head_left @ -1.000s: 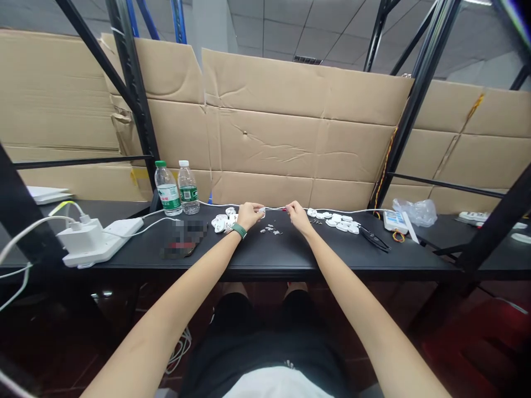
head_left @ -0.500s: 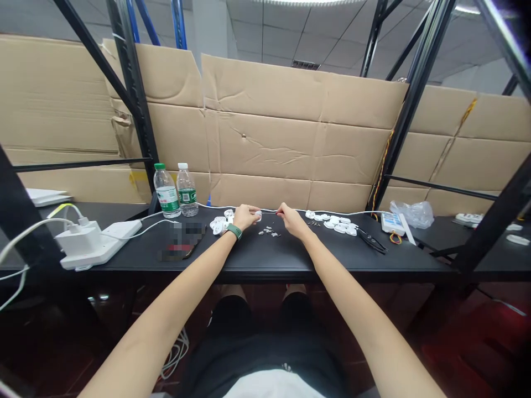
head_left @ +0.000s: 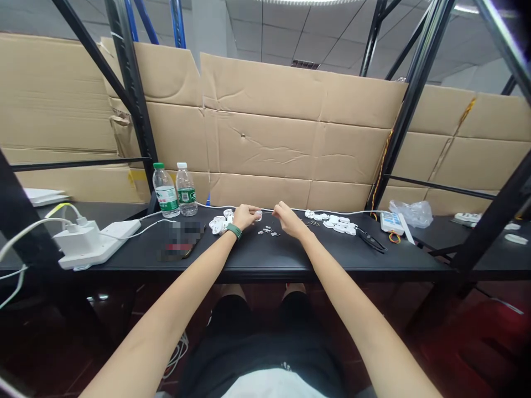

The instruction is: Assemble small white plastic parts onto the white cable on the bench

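Note:
My left hand [head_left: 247, 216], with a green watch on its wrist, is closed on a small white plastic piece [head_left: 258, 215] that shows at the fingertips. Just to the right, my right hand [head_left: 287, 219] has its thumb and fingers pinched together; whatever lies between them is too small to make out. Below and between the hands, small grey bits [head_left: 269, 231] are scattered on the black table [head_left: 265, 257]. Beside my left wrist lies a group of white plastic pieces [head_left: 218, 224]. Several white oval pieces [head_left: 340, 224] and small metal parts [head_left: 313, 223] lie right of my right hand.
Black-handled pliers [head_left: 371, 241] rest at the right, near a white box [head_left: 390, 222] and a clear plastic bag [head_left: 415, 213]. Two water bottles [head_left: 166, 193], a phone [head_left: 182, 239] and a white power strip [head_left: 110, 243] stand or lie at the left. Cardboard [head_left: 265, 143] walls the back.
My right hand has shifted slightly left, nearer to my left hand. My left hand stays in place with the white plastic piece.

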Demonstrator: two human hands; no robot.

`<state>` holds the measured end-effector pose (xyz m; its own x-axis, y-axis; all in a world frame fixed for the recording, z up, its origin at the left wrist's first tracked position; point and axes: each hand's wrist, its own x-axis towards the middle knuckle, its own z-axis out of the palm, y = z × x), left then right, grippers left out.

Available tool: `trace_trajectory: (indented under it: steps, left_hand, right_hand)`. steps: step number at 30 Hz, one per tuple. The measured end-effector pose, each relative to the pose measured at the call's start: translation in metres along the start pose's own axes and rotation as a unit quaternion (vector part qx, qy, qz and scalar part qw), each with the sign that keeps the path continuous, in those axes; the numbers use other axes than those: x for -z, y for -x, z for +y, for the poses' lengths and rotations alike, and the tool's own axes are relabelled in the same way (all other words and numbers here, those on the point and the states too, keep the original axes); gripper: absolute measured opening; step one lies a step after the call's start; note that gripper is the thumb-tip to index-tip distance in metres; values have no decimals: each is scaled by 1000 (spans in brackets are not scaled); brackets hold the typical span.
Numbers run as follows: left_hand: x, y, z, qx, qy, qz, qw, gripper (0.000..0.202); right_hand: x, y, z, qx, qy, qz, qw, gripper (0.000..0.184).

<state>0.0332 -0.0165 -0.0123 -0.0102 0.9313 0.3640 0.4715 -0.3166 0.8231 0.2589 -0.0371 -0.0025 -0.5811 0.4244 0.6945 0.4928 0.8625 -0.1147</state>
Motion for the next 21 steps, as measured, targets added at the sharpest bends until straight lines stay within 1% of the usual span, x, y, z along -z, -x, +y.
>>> trace_trajectory:
  steps: [1,2,6,7,8,10,15,17,21]
  left_hand:
    - [0,0,0,1,5,1,1000,38]
    - [0,1,1,3,10,2,1000,37]
    - [-2,1,1,5,28,15,999,38]
    - [-3,0,1,1,30,18,999,39]
    - [-4,0,0,-3,31,19,999,38]
    - [-5,0,0,-15,30,18,999,36]
    - [-4,1,0,-23,36,27,999,39]
    - [-4,0,0,-21,43,32,998,40]
    - [-4,-2,-2,-19,55,29,998,41]
  right_hand:
    - [-1,0,-1,-19,-10,9,1000,17]
    - [-1,1,-2,-47,-18,17,999,16]
    - [-4,2,2,-196,0,32,980,27]
    - [-5,3,5,-220,8,35,975,28]
    - [-6,3,8,-230,11,40,972,27]
    - [-8,3,14,-218,-11,57,974,23]
    - [-8,5,24,-141,-110,103,978,12]
    - [-6,5,24,-130,-126,114,977,9]
    - [-3,5,22,-127,-137,121,975,13]
